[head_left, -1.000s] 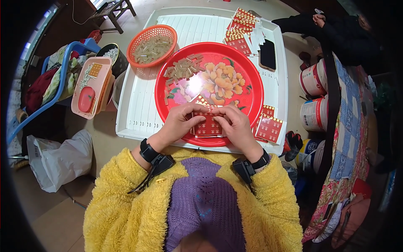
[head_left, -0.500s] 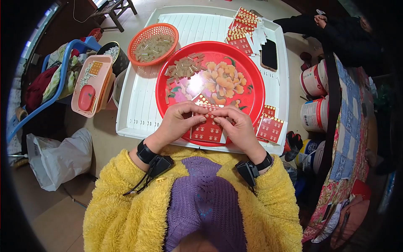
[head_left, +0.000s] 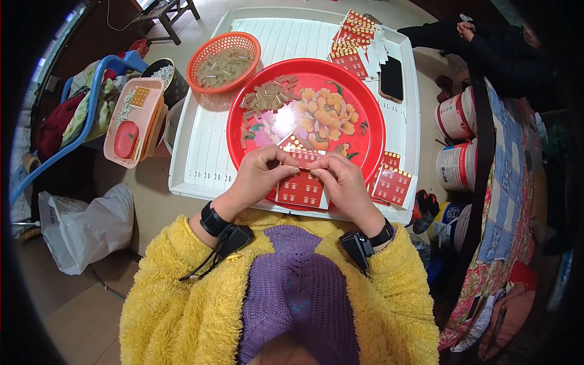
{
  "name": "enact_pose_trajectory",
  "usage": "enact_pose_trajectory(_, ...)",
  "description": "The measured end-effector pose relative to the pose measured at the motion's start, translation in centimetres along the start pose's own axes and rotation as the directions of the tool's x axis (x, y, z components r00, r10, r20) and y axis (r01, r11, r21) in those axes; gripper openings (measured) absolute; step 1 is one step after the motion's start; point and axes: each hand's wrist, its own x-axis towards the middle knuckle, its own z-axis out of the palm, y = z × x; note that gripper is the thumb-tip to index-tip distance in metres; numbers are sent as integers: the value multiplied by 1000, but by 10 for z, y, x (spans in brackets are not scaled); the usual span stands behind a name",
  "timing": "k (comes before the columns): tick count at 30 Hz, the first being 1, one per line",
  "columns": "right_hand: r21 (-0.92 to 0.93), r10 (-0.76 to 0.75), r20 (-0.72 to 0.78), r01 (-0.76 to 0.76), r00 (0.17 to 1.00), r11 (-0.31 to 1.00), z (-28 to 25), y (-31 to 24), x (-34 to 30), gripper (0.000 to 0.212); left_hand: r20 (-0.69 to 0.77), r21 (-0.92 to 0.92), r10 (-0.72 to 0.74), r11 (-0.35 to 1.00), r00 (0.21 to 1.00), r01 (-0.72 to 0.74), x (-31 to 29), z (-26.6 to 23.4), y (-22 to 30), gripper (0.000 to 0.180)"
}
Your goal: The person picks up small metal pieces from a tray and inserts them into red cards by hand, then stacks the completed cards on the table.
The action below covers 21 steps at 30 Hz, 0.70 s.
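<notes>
My left hand and my right hand meet over the near edge of the red round tray. Thumbs and forefingers of both pinch a red card with rows of small pale round marks. A thin line or fold crosses the card between my fingertips; whether they also grip something small there cannot be made out. Just beyond my fingers another card with gold dots lies on the flower-printed tray. Short, translucent brownish tube pieces are heaped at the tray's far left.
An orange basket of similar pieces stands at the back left of the white table. More red cards and a black phone lie at the back right, other cards at the near right. A person sits beyond.
My hands stay nearly in place on the card. Its middle, between my fingertips, now looks creased or folded, with a line across it. The whole view has shifted very slightly.
</notes>
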Motion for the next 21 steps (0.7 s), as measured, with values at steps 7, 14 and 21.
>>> enact_pose_trajectory(7, -54, -109, -17, 108, 994, 993, -4, -2, 2, 14, -6, -96, -148, 985, 989, 147, 1, -5, 1, 7)
enact_pose_trajectory(14, -84, -111, -27, 109, 993, 991, -3, 1, 1, 13, -5, -184, -167, 969, 986, 163, 0, -3, 1, 6)
enact_pose_trajectory(21, -109, -35, -59, 28, 998, 994, -3, 11, -3, 10, -20, -3, -104, 995, 994, 104, 0, -10, -6, 5)
